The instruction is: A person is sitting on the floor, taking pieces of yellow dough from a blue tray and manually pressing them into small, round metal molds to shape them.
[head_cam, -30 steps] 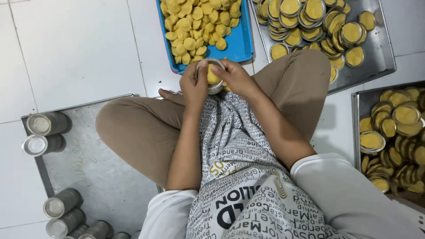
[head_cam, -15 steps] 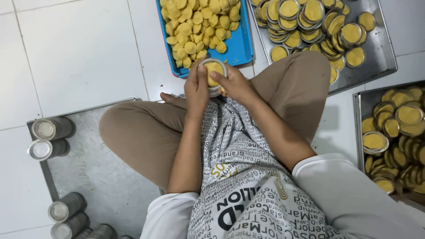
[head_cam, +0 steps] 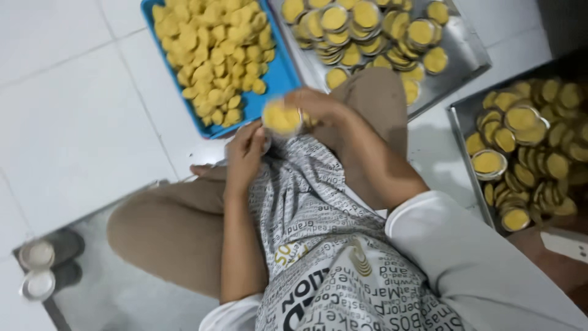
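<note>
A blue tray [head_cam: 283, 73] lies on the white tiled floor [head_cam: 73, 116], heaped with loose yellow dough discs [head_cam: 211, 55]. Just beside it, at the top, a metal tray [head_cam: 465, 52] holds round tins filled with yellow dough [head_cam: 367, 27]. Another metal tray [head_cam: 468, 156] at the right edge carries more filled tins [head_cam: 527, 147], piled loosely. At lower left a steel sheet [head_cam: 104, 288] bears two stacks of empty tins [head_cam: 40, 270] lying on their sides. A printed grey apron [head_cam: 318, 245] covers tan trousers [head_cam: 171, 233].
</note>
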